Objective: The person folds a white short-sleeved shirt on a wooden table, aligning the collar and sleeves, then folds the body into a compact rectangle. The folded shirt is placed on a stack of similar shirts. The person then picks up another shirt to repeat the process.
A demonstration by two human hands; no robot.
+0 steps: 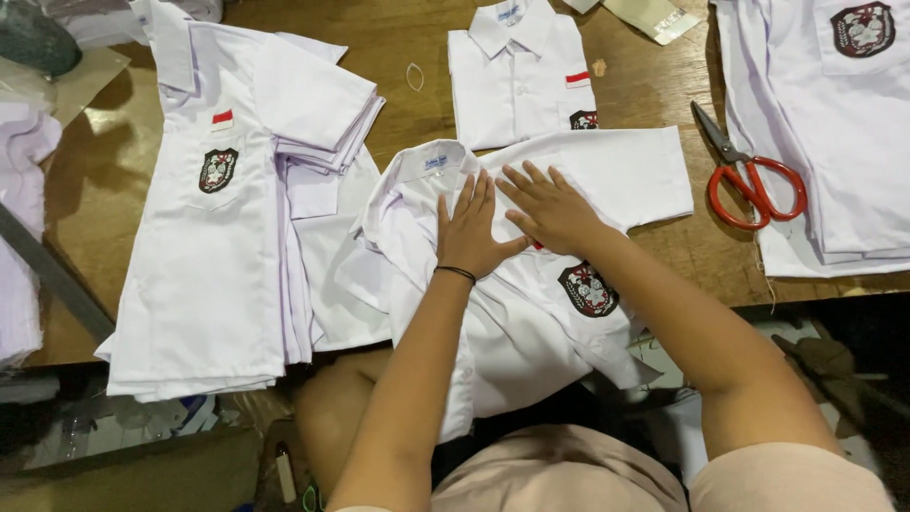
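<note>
Hands flat, nothing gripped: left hand (467,230) and right hand (552,206) pressing shirt (531,313) at table (398,43) front edge, between stack (213,256) and scissors (754,180); best smoothed outward, placket straight, before folding.

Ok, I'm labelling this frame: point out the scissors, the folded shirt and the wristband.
scissors (755,187), head view, on the red handles.
folded shirt (517,90), head view, on its buttoned front.
wristband (456,273), head view, on the black band at the left wrist.
</note>
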